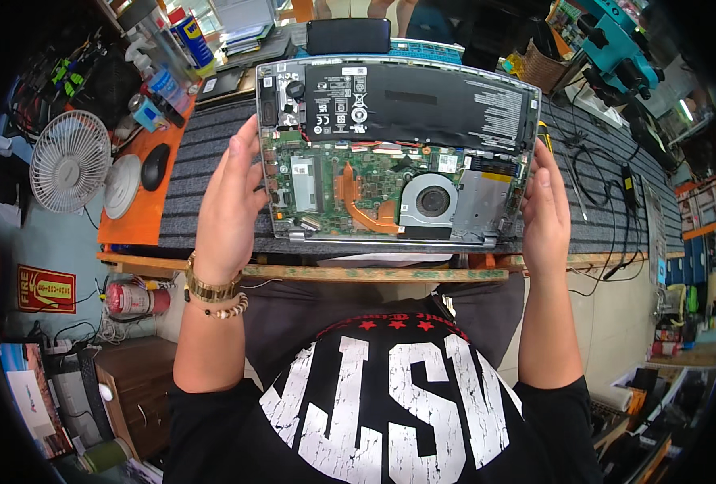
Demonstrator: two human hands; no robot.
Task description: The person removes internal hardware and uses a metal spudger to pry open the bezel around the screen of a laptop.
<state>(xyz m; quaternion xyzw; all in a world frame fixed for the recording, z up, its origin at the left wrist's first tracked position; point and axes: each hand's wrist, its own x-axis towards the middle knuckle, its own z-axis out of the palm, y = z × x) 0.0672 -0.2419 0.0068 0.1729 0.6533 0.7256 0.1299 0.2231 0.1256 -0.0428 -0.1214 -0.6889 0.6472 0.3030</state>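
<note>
An opened laptop (pixel 374 185) faces up at the front of the grey striped mat (pixel 197 177), its insides bare: a long black battery (pixel 422 101) along the far side, a green circuit board (pixel 372 194), a copper heat pipe (pixel 358 216) and a round fan (pixel 427 202) nearer me. My left hand (pixel 229 202) grips the laptop's left edge, fingers partly behind it. My right hand (pixel 545 211) holds the right edge the same way, fingertips partly hidden. A watch and beaded bracelet circle my left wrist.
A black phone (pixel 347 36) lies beyond the laptop. At left are a white fan (pixel 68 160), a mouse (pixel 156 167), spray cans and bottles (pixel 163 90). Cables (pixel 604 173) trail over the right side. A microscope (pixel 620 52) stands back right. The bench's wooden edge (pixel 422 274) runs before me.
</note>
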